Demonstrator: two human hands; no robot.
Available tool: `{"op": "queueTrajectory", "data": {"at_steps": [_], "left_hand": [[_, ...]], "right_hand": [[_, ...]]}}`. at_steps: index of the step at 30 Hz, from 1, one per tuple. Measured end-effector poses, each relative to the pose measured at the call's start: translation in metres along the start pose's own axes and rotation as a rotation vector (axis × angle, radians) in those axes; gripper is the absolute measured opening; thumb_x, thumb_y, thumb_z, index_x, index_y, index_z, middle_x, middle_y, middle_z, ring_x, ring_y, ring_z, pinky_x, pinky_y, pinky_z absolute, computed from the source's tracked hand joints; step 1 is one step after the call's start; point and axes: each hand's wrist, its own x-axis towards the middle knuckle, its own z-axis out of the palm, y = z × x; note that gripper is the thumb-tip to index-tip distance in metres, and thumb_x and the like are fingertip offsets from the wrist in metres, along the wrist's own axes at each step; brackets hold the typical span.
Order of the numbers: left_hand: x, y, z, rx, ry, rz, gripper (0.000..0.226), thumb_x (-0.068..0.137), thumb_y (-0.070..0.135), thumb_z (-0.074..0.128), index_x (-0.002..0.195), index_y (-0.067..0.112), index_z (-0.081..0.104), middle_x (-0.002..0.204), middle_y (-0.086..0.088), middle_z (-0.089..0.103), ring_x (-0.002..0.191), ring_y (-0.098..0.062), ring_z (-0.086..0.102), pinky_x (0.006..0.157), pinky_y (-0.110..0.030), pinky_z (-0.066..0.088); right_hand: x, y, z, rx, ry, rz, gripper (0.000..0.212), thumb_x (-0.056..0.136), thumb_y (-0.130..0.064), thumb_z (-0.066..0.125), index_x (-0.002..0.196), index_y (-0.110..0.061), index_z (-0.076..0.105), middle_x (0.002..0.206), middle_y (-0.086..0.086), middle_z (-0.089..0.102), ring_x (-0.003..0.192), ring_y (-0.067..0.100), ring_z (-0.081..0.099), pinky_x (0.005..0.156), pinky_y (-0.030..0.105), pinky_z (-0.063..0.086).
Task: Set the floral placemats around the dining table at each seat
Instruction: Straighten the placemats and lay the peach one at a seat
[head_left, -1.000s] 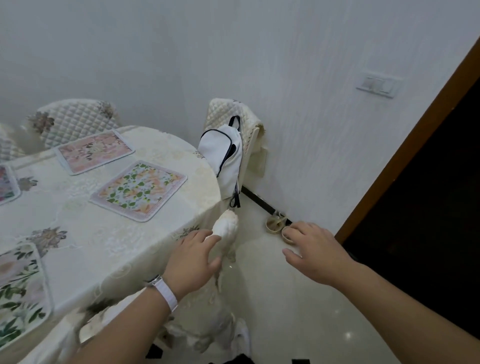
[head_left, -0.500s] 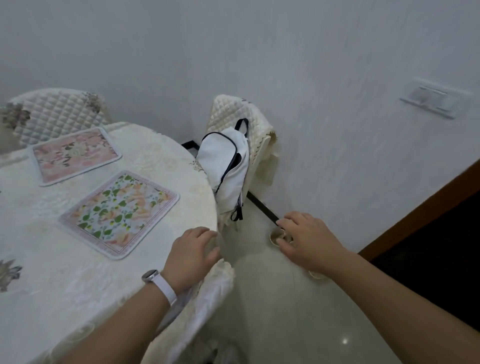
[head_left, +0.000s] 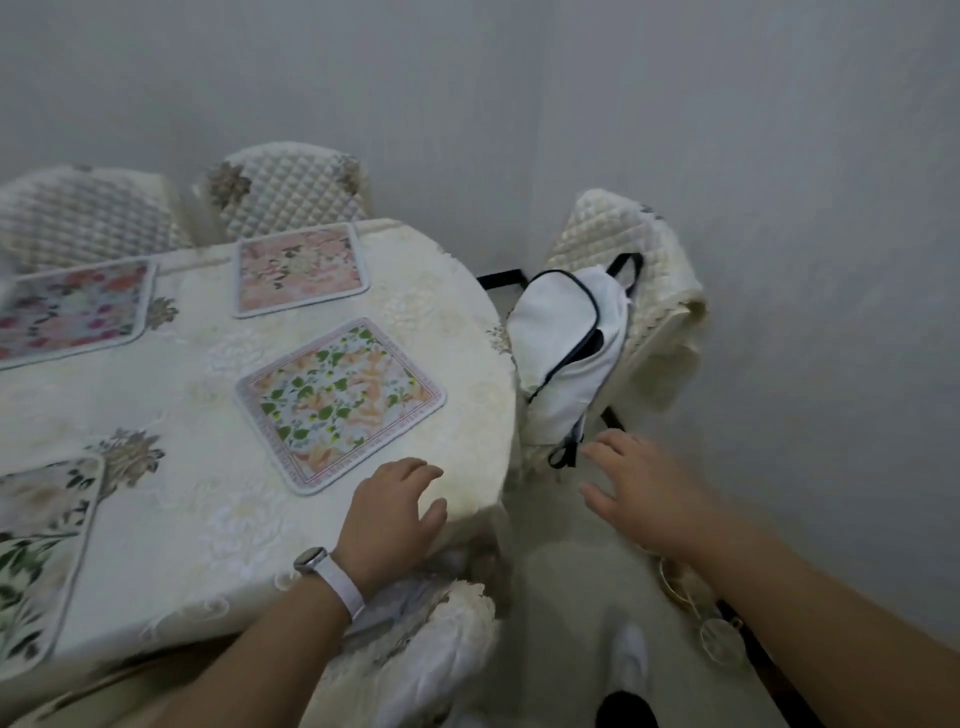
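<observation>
— Where is the nearest mat?
— The green-leaf placemat lies flat on the dining table, at 11 o'clock from the left hand. The pink placemat is beyond it, at 12.
— And the hands?
— The left hand rests on the table edge with loose fingers. The right hand is spread in the air and holds nothing; the white backpack is at its 11 o'clock.

Free tabletop: a bare strip runs between the leaf-patterned placemat and the rounded rim, where the left grip rests with relaxed fingers. Open floor separates the rim from the wall; the right grip hangs over it, fingers spread. Obstacles: a white backpack slung on the corner chair just beside the rim, and a covered chair back against the near edge.
</observation>
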Motion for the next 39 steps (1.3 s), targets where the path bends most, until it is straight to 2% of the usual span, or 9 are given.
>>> {"op": "queueTrajectory", "data": {"at_steps": [10, 16, 22, 29, 35, 39], "left_hand": [[0.057, 0.090, 0.030, 0.036, 0.083, -0.311, 0.047, 0.082, 0.043, 0.049, 0.121, 0.022, 0.065, 0.122, 0.002, 0.064, 0.113, -0.022, 0.057, 0.093, -0.038, 0.048], [0.068, 0.132, 0.038, 0.064, 0.147, -0.465, 0.044, 0.083, 0.041, 0.051, 0.119, 0.021, 0.067, 0.122, 0.001, 0.064, 0.113, -0.022, 0.057, 0.092, -0.038, 0.048], [0.041, 0.128, 0.026, 0.081, 0.180, -0.659, 0.039, 0.090, 0.036, 0.054, 0.126, 0.021, 0.061, 0.129, 0.002, 0.059, 0.117, -0.020, 0.053, 0.098, -0.038, 0.045], [0.037, 0.113, 0.020, 0.187, 0.258, -0.742, 0.039, 0.084, 0.030, 0.064, 0.120, 0.015, 0.066, 0.122, -0.007, 0.065, 0.114, -0.028, 0.057, 0.095, -0.043, 0.047], [0.043, 0.084, 0.035, 0.133, 0.308, -0.834, 0.045, 0.079, 0.040, 0.055, 0.117, 0.018, 0.068, 0.118, -0.004, 0.067, 0.110, -0.026, 0.060, 0.092, -0.042, 0.050], [0.058, 0.048, 0.050, 0.079, 0.256, -0.880, 0.046, 0.080, 0.041, 0.054, 0.118, 0.019, 0.068, 0.119, -0.003, 0.066, 0.112, -0.025, 0.059, 0.091, -0.042, 0.050]], "right_hand": [[0.082, 0.123, -0.026, 0.088, 0.009, -0.254, 0.045, 0.091, -0.050, 0.041, 0.128, -0.026, 0.052, 0.126, -0.009, 0.050, 0.115, 0.016, 0.049, 0.093, 0.035, 0.043], [0.128, 0.176, -0.030, 0.129, -0.063, -0.380, 0.046, 0.092, -0.048, 0.041, 0.129, -0.024, 0.052, 0.126, -0.006, 0.051, 0.114, 0.018, 0.050, 0.092, 0.036, 0.044], [0.161, 0.158, -0.028, 0.154, -0.114, -0.564, 0.048, 0.092, -0.049, 0.043, 0.134, -0.027, 0.048, 0.131, -0.008, 0.049, 0.119, 0.015, 0.046, 0.097, 0.034, 0.042], [0.204, 0.127, -0.033, 0.091, -0.130, -0.742, 0.045, 0.092, -0.047, 0.040, 0.132, -0.027, 0.048, 0.133, -0.008, 0.049, 0.117, 0.015, 0.046, 0.095, 0.035, 0.041], [0.249, 0.092, -0.032, 0.030, -0.142, -0.805, 0.046, 0.093, -0.045, 0.040, 0.135, -0.027, 0.047, 0.134, -0.009, 0.047, 0.121, 0.014, 0.044, 0.098, 0.034, 0.040], [0.279, 0.074, -0.025, 0.012, -0.179, -0.792, 0.046, 0.094, -0.045, 0.042, 0.135, -0.026, 0.048, 0.132, -0.009, 0.048, 0.117, 0.016, 0.047, 0.097, 0.033, 0.040]]}}
